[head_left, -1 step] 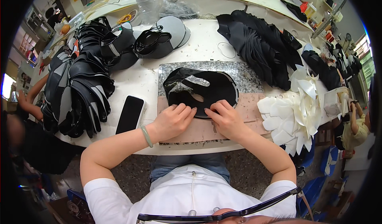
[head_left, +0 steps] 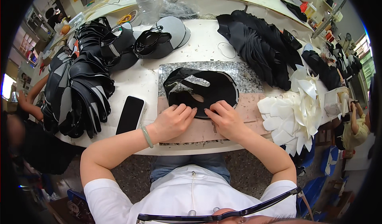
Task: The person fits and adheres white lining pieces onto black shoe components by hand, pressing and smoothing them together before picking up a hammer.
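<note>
"Where is the black curved piece (head_left: 221, 86)?"

"Right in front of you. It lies partly on the speckled stone slab (head_left: 247, 73) and partly on the pink board (head_left: 250, 106), both on the white tabletop (head_left: 203, 41)."

"Which way does it go?"

"Its long way runs from your left to your right. Most of it sits just past your fingers (head_left: 187, 112), away from your tummy."

"Which hand is nearer?"

"Neither one. Your left hand (head_left: 173, 122) and your right hand (head_left: 229, 120) both touch the edge closest to you. One is left of the middle and one is right, with a little gap between your thumbs."

"Are my fingers apart or together?"

"They look pinched on that edge, both sets. I can't see what the tips under it do."

"What's beside me?"

"A phone (head_left: 130, 114) lies near your left arm. A pile of white pieces (head_left: 278, 116) sits past your right hand."
</note>
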`<state>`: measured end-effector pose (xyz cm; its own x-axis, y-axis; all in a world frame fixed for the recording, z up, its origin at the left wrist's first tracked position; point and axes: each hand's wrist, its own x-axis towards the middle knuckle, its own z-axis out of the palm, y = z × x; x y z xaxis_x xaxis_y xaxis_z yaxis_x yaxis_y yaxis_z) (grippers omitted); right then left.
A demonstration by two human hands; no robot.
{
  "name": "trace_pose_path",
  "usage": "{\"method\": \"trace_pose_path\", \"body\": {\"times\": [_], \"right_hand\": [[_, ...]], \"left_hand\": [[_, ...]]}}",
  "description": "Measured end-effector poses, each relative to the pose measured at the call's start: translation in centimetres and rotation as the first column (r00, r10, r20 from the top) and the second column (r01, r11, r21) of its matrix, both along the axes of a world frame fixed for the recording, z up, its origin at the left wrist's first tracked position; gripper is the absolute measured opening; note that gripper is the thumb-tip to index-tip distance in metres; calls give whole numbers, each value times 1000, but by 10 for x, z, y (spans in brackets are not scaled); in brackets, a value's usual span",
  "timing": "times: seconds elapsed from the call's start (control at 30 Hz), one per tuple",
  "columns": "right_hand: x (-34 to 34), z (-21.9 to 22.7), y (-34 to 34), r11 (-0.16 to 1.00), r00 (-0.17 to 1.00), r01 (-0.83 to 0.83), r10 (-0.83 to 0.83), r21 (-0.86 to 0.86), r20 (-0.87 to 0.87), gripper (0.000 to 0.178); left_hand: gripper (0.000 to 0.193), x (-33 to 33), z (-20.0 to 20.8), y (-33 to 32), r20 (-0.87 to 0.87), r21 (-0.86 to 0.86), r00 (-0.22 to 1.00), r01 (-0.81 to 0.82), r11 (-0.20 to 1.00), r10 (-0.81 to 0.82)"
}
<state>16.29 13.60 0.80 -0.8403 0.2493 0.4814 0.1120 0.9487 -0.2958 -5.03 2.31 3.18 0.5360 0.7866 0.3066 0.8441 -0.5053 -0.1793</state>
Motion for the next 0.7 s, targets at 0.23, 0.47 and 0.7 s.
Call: {"method": "trace_pose_path", "body": {"times": [0.23,0.47,0.7], "right_hand": [[9,17,0,994,995,-70,75,-81,61,35],[5,22,-9,1000,978,-15,18,-19,208,50],[-9,22,-7,971,918,228,-240,73,317,61]], "left_hand": [[41,-5,3,0,40,-51,999,0,999,2],[35,-17,2,-4,39,27,999,22,999,-23],[31,-16,3,-6,-80,56,995,56,997,-52]]}}
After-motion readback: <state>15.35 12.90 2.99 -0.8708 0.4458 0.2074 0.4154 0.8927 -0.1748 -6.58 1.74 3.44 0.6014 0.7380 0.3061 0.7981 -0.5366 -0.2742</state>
